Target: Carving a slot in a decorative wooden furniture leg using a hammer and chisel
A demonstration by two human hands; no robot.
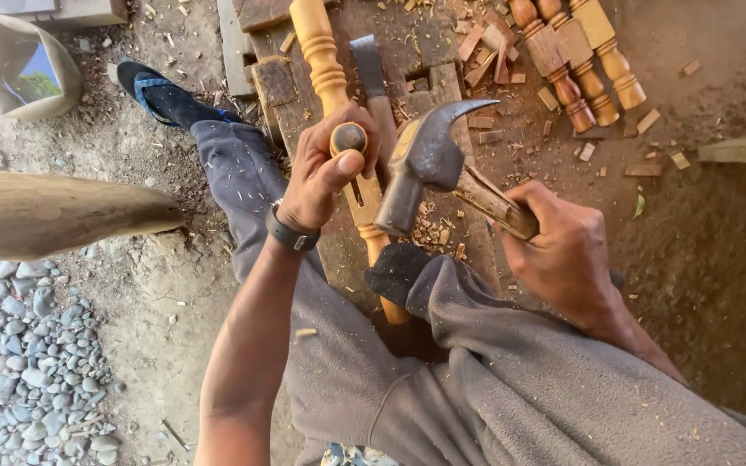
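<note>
- A crumpled grey-brown sack [19, 73] lies on the dirt at the far left, and a thick rounded wooden pole [53, 214] juts in below it, above a patch of grey pebbles [28, 371].
- A foot in a blue-strapped sandal [161, 97] rests on the ground beside the grey trouser leg [243, 185].
- The left hand [325, 168], with a dark wristband [291, 235], is clenched around a chisel with a rounded wooden handle top [349, 137], held upright on the long turned yellow wooden spindle [325, 60].
- That spindle lies on rough dark planks [282, 86], its near end passing under the person's knee.
- A flat metal chisel blade [366, 62] lies just beside the spindle.
- The right hand [563, 255] grips the wooden handle of a steel claw hammer [425, 164], whose head hangs near the chisel top.
- Three turned wooden spindles [576, 56] lie together at the upper right among wood chips [485, 43].
</note>
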